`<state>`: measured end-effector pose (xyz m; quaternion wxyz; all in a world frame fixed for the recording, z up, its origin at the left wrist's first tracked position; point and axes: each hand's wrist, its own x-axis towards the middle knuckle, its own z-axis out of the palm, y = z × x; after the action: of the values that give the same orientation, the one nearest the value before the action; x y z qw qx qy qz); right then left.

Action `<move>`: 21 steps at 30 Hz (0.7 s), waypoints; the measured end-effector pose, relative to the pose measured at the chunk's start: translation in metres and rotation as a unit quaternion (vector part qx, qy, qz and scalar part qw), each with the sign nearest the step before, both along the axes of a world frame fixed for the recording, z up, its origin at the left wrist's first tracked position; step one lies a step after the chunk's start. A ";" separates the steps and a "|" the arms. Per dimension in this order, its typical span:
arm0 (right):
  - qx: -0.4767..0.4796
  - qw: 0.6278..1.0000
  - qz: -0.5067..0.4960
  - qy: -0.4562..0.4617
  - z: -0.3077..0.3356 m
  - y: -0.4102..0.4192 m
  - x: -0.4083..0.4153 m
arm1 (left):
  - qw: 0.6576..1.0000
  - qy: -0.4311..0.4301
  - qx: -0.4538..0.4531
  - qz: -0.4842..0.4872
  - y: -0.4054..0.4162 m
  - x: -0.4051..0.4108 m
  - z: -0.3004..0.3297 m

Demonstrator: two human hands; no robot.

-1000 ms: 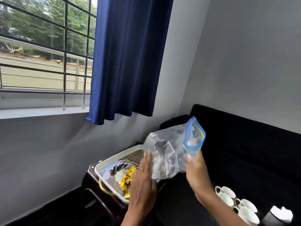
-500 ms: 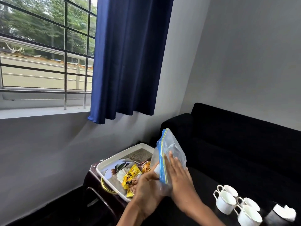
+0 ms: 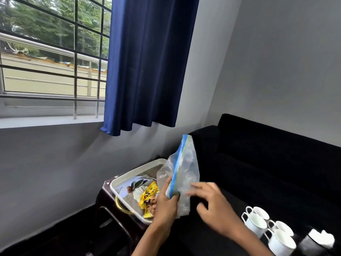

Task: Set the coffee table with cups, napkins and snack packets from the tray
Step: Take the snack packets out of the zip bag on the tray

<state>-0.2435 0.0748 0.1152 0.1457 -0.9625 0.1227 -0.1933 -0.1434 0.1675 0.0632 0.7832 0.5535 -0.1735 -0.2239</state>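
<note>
My left hand (image 3: 166, 204) grips a clear zip bag (image 3: 184, 174) with a blue and yellow seal, holding it upright over the right end of the white tray (image 3: 129, 178). My right hand (image 3: 212, 202) is just right of the bag with fingers spread and blurred, holding nothing. In the tray lie a yellow snack packet (image 3: 147, 196) and a patterned napkin or plate (image 3: 136, 185). Several white cups (image 3: 258, 221) stand together on the dark coffee table (image 3: 203, 237) at lower right, next to a white crumpled napkin (image 3: 322, 238).
The tray rests on a dark stool (image 3: 108, 202) against the grey wall. A black sofa (image 3: 267, 159) runs behind the table. A blue curtain (image 3: 147, 61) and a barred window (image 3: 51, 58) are above left.
The bag went from held wide between both hands to folded upright in my left hand. My right hand has come off it and moved right.
</note>
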 end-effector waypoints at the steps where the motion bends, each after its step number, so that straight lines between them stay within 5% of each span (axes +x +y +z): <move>1: 0.011 0.999 -0.008 -0.051 0.006 -0.002 -0.001 | 0.999 -0.033 0.020 0.000 0.001 0.000 0.001; 4: 0.037 0.992 -0.021 -0.118 0.017 -0.010 -0.003 | 0.992 -0.110 0.057 -0.034 0.001 -0.003 0.001; 9: 0.129 0.988 -0.056 -0.058 0.009 -0.021 -0.007 | 0.972 -0.198 0.061 -0.113 0.000 -0.017 0.005; 21: 0.322 0.947 0.010 0.000 -0.012 -0.022 -0.022 | 0.962 -0.230 0.072 -0.128 0.003 -0.028 0.004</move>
<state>-0.2652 0.0527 0.1036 0.4500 -0.8653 0.1691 -0.1421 -0.1718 0.1708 0.0676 0.6455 0.6179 -0.4015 -0.2007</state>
